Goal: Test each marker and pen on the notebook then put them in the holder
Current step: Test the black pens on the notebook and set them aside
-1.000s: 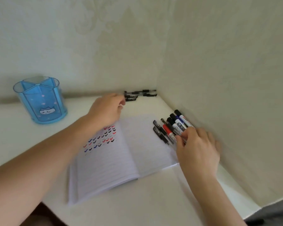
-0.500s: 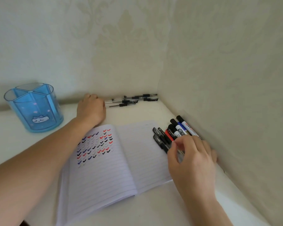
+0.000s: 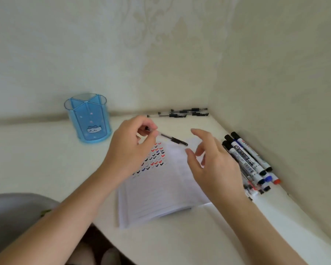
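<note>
My left hand pinches a clear pen with a black cap and holds it level above the open notebook. The notebook's left page carries rows of red, blue and black check marks. My right hand hovers over the right page with fingers spread and holds nothing; its fingertips are just right of the pen's cap. A bunch of markers lies to the right by the wall. The blue see-through holder stands at the back left and looks empty.
Several more pens lie along the back wall in the corner. Walls close the desk at the back and right. A grey chair edge shows at the lower left, beyond the desk's front edge.
My left hand has come back from the back wall holding a pen over the notebook. My right hand has left the markers and moved left toward the pen's cap.
</note>
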